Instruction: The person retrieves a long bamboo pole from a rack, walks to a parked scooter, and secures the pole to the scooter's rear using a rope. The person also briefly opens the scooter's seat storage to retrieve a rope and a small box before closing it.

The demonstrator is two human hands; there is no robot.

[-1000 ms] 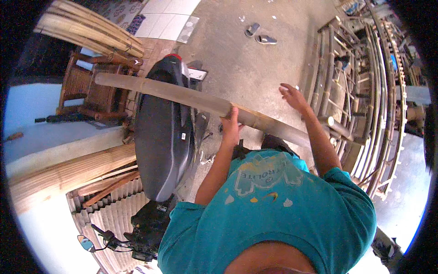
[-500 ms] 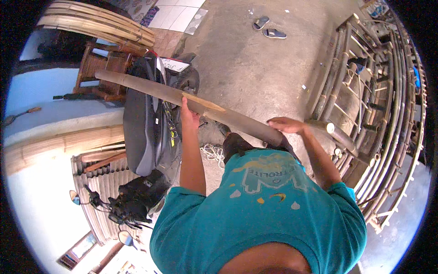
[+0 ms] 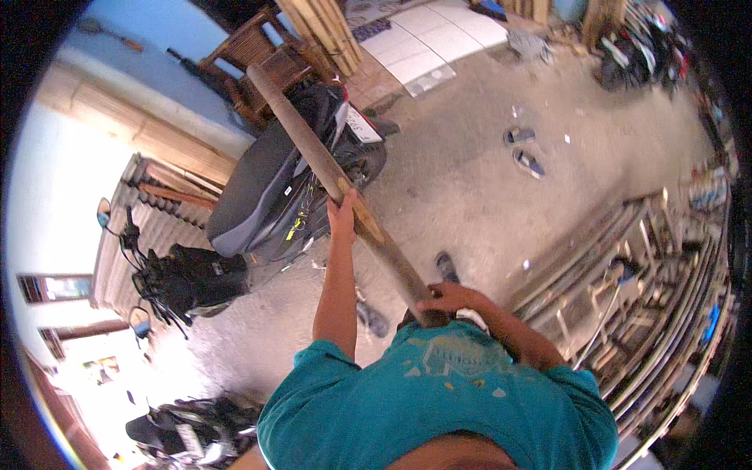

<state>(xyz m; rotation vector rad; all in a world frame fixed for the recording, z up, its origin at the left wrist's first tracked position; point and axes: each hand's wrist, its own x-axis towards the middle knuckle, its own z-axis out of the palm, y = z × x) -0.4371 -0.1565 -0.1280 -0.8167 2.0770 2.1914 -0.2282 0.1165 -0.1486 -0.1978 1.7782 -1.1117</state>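
Note:
A thick brown bamboo pole slants across in front of me, from the chair at upper left down to my waist. Partway along it a pale scraped patch shows. My left hand is closed round the pole from below, just beside that patch. Close to the near end, my right hand lies over the pole with its fingers curled on it. The near end rests by the front of my teal shirt, partly hidden by the right hand.
A motorcycle stands to the left, under the pole. Behind it is a brown wooden chair. Bamboo frames fill the right side. Sandals lie on the concrete floor ahead. A second motorcycle is at lower left.
My body and view have turned to the right. The pole now points more steeply away from me, its near end drawn in to my waist. My right hand has curled onto that end.

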